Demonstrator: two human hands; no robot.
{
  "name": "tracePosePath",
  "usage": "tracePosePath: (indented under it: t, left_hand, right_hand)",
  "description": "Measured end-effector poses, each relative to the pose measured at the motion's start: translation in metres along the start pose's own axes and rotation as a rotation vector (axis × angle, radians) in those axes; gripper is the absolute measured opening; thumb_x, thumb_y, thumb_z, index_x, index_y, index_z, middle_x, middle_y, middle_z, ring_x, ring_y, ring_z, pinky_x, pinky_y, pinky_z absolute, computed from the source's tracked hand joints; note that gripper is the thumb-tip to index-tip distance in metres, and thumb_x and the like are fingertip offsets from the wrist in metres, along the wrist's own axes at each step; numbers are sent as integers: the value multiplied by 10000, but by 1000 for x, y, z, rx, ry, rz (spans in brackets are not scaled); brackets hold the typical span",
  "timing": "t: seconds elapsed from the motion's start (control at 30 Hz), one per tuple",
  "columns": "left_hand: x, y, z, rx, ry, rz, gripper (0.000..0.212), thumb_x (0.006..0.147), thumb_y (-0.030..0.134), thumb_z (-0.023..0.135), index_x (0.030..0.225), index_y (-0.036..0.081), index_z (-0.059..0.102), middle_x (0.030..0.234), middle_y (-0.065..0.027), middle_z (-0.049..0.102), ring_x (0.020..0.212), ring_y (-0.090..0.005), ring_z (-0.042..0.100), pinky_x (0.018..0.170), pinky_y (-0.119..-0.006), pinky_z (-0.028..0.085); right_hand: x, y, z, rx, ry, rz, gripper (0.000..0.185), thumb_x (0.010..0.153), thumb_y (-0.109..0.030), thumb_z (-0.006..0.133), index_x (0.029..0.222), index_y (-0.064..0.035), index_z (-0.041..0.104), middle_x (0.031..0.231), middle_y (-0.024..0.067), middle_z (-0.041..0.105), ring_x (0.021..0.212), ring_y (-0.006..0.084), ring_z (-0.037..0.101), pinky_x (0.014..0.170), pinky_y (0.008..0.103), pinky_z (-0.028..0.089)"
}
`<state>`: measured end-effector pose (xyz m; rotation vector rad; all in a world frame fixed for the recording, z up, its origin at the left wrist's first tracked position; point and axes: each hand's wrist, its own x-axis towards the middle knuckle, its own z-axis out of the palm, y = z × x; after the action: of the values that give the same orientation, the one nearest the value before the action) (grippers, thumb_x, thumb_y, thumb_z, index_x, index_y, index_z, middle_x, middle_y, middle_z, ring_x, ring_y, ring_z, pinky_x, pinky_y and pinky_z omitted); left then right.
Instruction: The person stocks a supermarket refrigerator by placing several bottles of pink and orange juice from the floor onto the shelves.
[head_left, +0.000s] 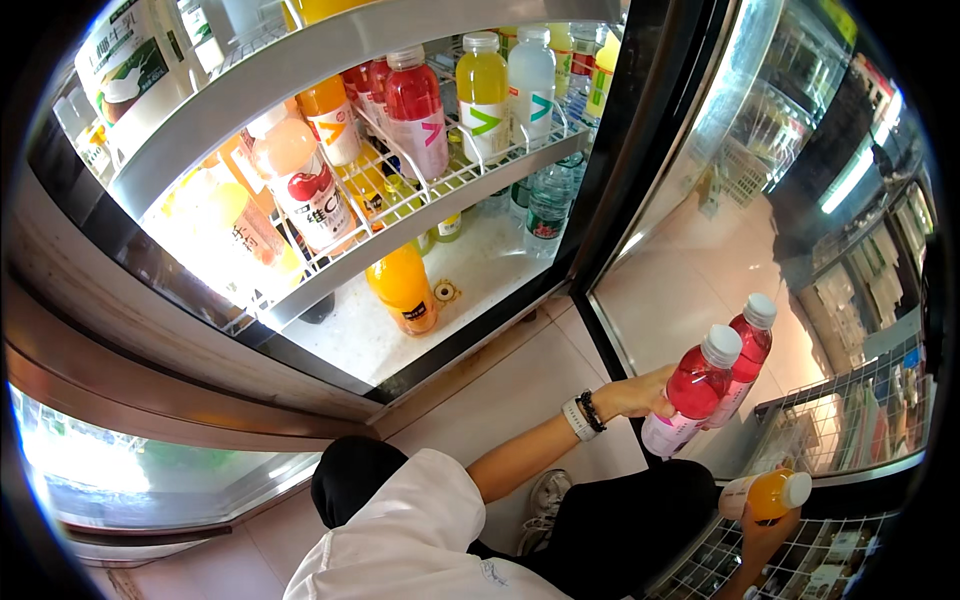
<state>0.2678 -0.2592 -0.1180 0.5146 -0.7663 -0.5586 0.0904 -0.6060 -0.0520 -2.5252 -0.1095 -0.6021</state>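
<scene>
My left hand (649, 397), with a white watch strap and a dark bead bracelet at the wrist, holds a red drink bottle (694, 394) with a white cap, tilted. A second red bottle (750, 341) is close behind it; how the fingers hold that one is hidden. At the lower right, my right hand (769, 525) grips an orange drink bottle (757, 495) lying nearly sideways. In front of me a lit drinks fridge stands open, its wire shelf (465, 176) bearing red, yellow, orange and clear bottles. An orange juice bottle (401, 289) stands on the fridge floor (487, 277).
The open glass door (675, 277) stands to the right, with shelving visible through or reflected in it. Wire baskets or racks (724, 551) holding packages lie at the lower right. Another lit cabinet (150, 480) is at the left. My knees and a shoe are below, over the tiled floor (510, 382).
</scene>
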Motion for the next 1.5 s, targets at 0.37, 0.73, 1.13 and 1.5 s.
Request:
tracePosePath:
  t: [0.37,0.73,1.13,1.5]
  left_hand:
    - [-50,69,15,169,73,19,1272,592,530,926,1531,18,238,1513,-128,405,1384,-251,414,1164,-434,326]
    - [-161,126,33,355,624,383,1241,496,575,951,1435,-9,389,1361,-158,551,1217,-265,569,1037,-440,477]
    - [-169,136,50,390,377,688,1058,581,553,931,1368,26,459,1215,-175,575,1055,-293,620,860,-463,581]
    - [-155,150,82,188,369,623,1009,548,356,995,1285,-84,464,1163,-229,633,1051,-342,671,886,-457,571]
  right_hand:
    - [53,-68,16,-101,137,-80,746,593,-75,829,1274,31,543,1257,182,595,1174,344,574,1074,439,394]
    - [212,-259,147,481,-21,-403,677,630,-81,909,1243,-51,625,1119,130,646,1023,264,665,890,354,526]
    - [362,-352,257,612,220,-671,545,742,-257,856,1176,-71,584,1095,145,708,1031,346,687,881,406,547]
    - [408,-393,317,309,180,-584,565,786,-258,806,1212,10,549,1153,254,663,1085,420,646,920,437,527]
